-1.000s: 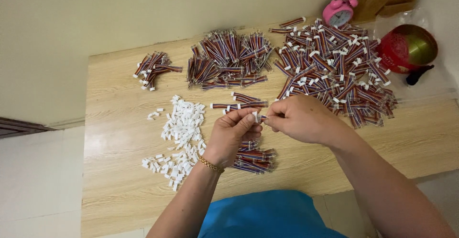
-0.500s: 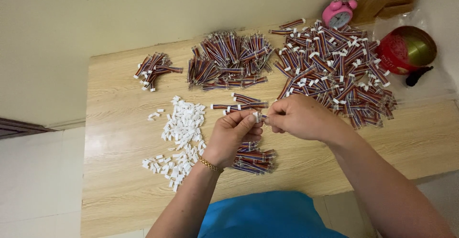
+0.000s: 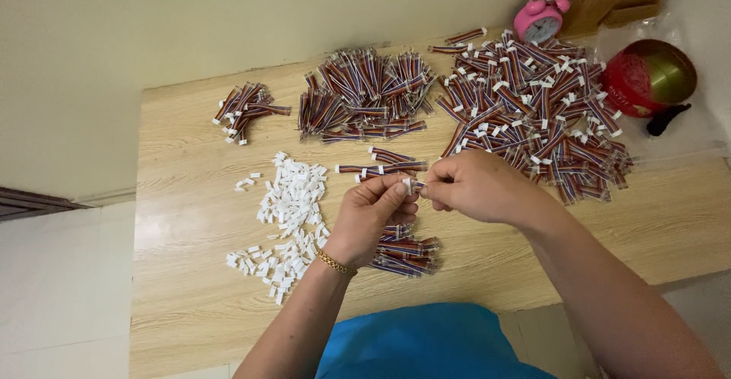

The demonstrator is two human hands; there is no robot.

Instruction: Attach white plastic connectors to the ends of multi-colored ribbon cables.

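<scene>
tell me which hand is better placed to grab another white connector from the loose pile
Left, probably. The left hand is next to the white connector pile, with only bare table between. The right hand sits farther off and would have to cross over the left.

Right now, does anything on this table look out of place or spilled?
Nothing looks damaged or spilled. The white connectors spread loosely, with a few strays lying apart on the left. The wire bundles are heaped in separate piles. The left hand and right hand pinch one small white piece together.
</scene>
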